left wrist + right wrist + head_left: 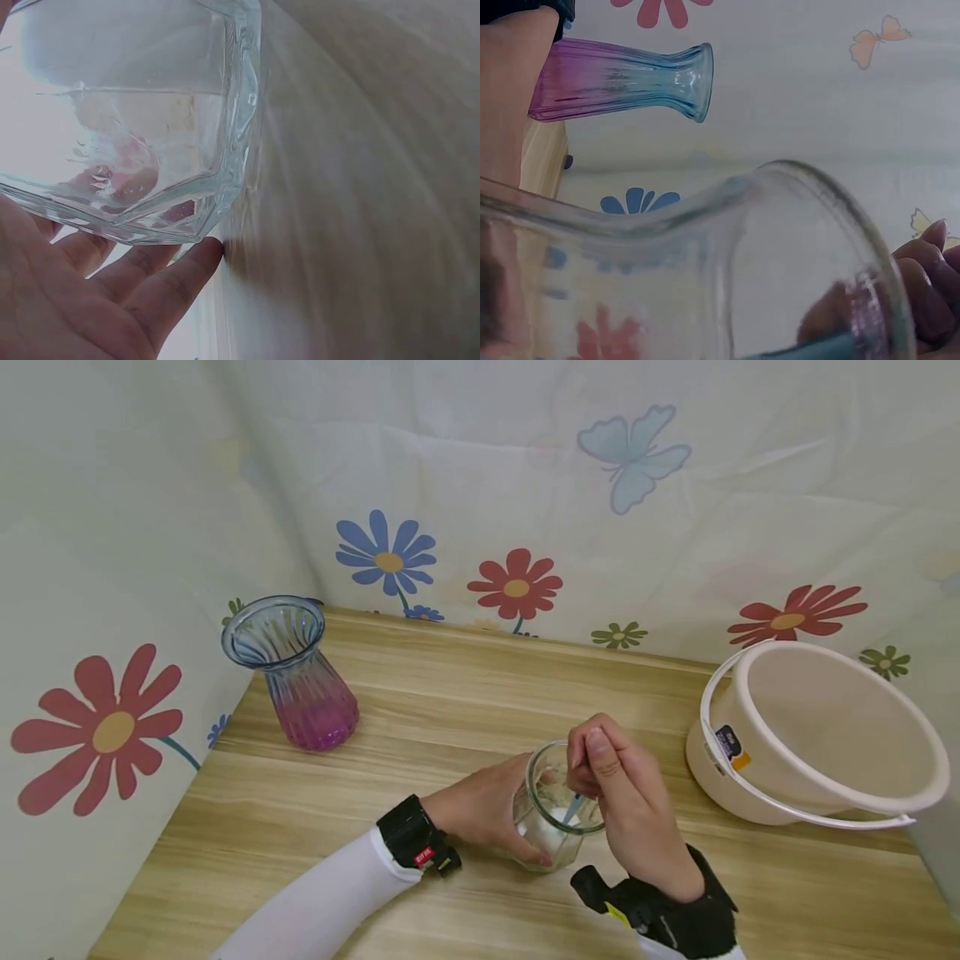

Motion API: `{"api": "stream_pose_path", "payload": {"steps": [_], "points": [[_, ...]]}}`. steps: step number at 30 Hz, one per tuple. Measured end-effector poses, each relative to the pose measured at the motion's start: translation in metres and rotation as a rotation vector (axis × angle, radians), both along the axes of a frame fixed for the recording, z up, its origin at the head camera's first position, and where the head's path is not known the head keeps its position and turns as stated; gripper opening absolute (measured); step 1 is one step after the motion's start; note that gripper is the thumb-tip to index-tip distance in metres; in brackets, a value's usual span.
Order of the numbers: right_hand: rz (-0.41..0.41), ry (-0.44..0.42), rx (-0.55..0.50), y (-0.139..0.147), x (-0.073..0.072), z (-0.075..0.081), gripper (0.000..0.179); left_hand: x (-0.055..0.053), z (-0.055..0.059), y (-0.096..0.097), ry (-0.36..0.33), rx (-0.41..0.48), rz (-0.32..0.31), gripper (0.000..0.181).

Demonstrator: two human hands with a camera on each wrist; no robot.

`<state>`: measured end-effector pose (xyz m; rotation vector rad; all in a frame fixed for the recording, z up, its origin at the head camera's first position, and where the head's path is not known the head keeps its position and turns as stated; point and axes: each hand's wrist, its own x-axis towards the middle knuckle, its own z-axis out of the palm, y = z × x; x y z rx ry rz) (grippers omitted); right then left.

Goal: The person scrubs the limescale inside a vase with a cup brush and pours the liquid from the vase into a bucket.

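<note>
A clear, faceted glass vase [558, 850] with a flared rim stands on the wooden table at front centre. My left hand [486, 806] holds its left side, thumb in front and fingers reaching round behind. Over the mouth, my right hand [626, 802] grips a thin blue handle [573, 808] that slants down inside. Something white shows at its lower end, but its kind is unclear. In the left wrist view, the thick glass base [240, 112] lies against my fingers. The right wrist view shows the rim close up and the blue-green handle [810, 351] within.
A ribbed glass vase [311, 693], blue above and purple-pink below, stands at back left. At right is a pale pink bucket [780, 777] with its white handle lowered. A flower-printed curtain [450, 468] hangs behind the wooden table [435, 693].
</note>
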<state>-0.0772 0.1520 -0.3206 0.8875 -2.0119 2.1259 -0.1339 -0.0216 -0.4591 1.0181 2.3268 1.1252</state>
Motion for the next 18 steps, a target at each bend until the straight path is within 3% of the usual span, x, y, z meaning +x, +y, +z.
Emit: {"api": "stream_pose_path", "payload": {"steps": [9, 18], "points": [[0.040, -0.075, -0.082, 0.0019, -0.0062, 0.0008, 0.037, 0.0022, 0.0018, -0.0009, -0.005, -0.025, 0.013, 0.111], [0.130, 0.037, -0.310, 0.0093, -0.0048, 0.0001, 0.034, 0.0016, 0.0003, -0.0012, -0.027, -0.006, 0.009, 0.113]]}}
